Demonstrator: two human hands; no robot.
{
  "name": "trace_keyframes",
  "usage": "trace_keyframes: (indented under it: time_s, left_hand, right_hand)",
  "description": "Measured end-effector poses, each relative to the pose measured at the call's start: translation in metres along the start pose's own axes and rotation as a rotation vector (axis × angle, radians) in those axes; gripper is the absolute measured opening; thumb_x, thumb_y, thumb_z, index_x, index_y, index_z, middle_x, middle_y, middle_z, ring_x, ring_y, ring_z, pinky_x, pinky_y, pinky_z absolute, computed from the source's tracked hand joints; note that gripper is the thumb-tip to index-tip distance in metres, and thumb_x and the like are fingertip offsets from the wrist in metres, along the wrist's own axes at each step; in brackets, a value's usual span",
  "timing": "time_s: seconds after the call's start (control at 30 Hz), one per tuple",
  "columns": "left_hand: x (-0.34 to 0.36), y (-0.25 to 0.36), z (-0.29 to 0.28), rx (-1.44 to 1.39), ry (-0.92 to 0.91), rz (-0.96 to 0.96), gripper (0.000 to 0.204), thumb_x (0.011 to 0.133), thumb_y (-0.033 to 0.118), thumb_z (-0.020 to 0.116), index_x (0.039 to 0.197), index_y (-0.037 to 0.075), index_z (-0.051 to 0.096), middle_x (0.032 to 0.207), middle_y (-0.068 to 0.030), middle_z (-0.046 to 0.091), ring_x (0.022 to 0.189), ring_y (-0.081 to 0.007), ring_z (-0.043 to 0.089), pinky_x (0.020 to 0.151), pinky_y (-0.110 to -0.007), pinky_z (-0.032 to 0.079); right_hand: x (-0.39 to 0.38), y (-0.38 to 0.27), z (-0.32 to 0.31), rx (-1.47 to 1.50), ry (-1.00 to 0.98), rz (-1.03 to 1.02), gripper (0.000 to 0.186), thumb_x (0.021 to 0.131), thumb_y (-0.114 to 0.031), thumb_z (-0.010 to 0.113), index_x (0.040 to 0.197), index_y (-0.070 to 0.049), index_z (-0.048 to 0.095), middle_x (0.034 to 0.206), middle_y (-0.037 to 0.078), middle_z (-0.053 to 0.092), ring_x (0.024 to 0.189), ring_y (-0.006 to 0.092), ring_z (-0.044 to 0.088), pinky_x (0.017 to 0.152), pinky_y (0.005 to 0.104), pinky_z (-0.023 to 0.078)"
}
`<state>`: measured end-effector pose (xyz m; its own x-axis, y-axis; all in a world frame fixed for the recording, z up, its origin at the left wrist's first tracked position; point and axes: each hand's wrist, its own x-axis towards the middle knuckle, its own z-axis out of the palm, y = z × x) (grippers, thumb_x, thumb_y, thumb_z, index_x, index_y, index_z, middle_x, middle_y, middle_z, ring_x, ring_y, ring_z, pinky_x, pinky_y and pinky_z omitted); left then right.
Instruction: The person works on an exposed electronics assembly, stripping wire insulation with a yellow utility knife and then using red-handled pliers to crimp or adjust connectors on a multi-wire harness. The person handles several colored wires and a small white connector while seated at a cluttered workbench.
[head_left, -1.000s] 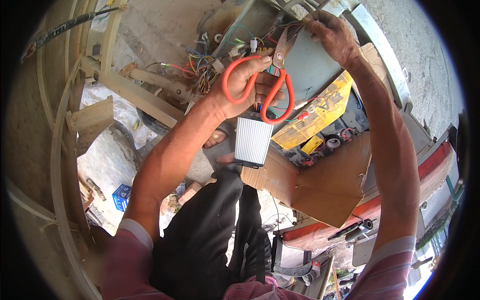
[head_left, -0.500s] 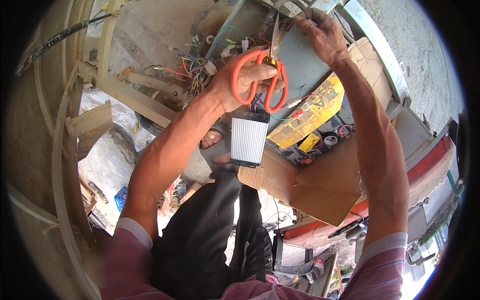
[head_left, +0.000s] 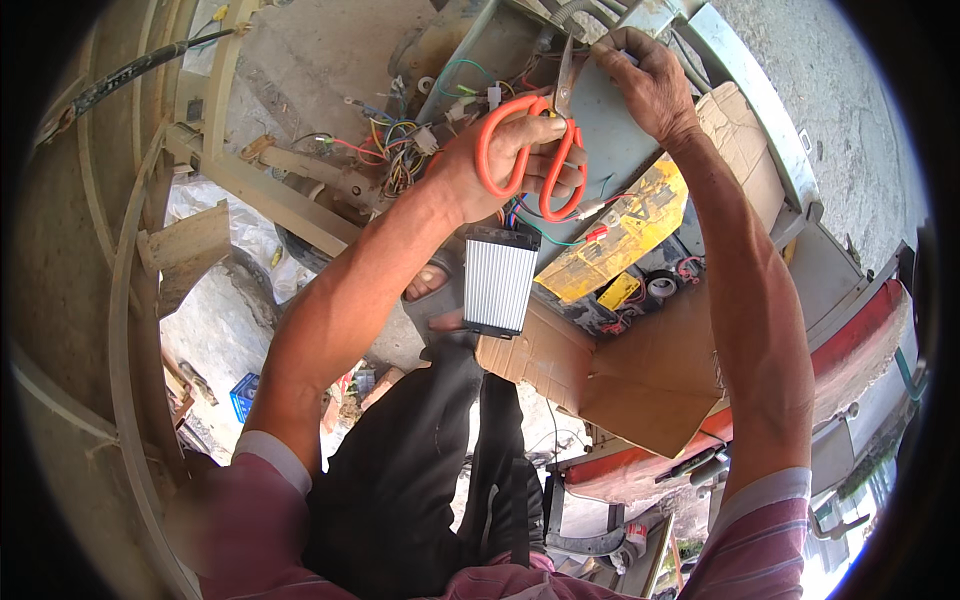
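Observation:
My left hand (head_left: 490, 165) is wrapped around the orange-handled scissors (head_left: 565, 90), with fingers through the loops and the blades pointing up and away. In the now frame the blades look closed together. To their right, my right hand (head_left: 650, 85) pinches near the blade tips; a pale bit shows at its fingers, but I cannot make out what it is. Below my left hand hangs or rests a silver finned controller box (head_left: 500, 285) with coloured wires (head_left: 515, 212) at its top. A red connector (head_left: 596, 233) lies on a green wire to its right.
A bundle of loose wires and plugs (head_left: 405, 150) lies left of my left hand. A yellow battery-like block (head_left: 625, 235) and an open cardboard piece (head_left: 650, 390) sit to the right. Metal frame bars (head_left: 270, 195) run along the left.
My left hand has moved slightly right, and the scissor blades have gone from parted to together. The right hand stays in nearly the same place.

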<state>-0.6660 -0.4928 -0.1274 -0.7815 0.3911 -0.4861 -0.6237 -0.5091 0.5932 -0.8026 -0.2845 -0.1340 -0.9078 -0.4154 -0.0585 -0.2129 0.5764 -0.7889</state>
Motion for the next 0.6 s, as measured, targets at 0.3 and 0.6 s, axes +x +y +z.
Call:
trace_keyframes:
  time_s: [0.3, 0.6]
  left_hand:
    - [0.008, 0.0, 0.004, -0.033, -0.009, 0.013, 0.031, 0.097, 0.028, 0.073, 0.112, 0.004, 0.061, 0.102, -0.0134, 0.073, 0.091, -0.0235, 0.075, 0.082, -0.04, 0.063]
    - [0.013, -0.008, 0.003, 0.021, -0.058, 0.167, 0.027, 0.098, 0.024, 0.065, 0.116, 0.004, 0.063, 0.093, -0.0065, 0.071, 0.082, -0.0171, 0.07, 0.072, -0.034, 0.058]
  right_hand:
    - [-0.002, -0.001, -0.002, 0.094, -0.007, -0.013, 0.034, 0.097, -0.036, 0.066, 0.104, -0.003, 0.07, 0.088, 0.015, 0.072, 0.081, 0.0246, 0.064, 0.081, 0.0372, 0.052]
    - [-0.002, 0.001, -0.003, 0.092, -0.02, -0.024, 0.034, 0.097, -0.036, 0.066, 0.103, -0.003, 0.07, 0.087, 0.015, 0.072, 0.08, 0.0247, 0.066, 0.08, 0.0371, 0.052]
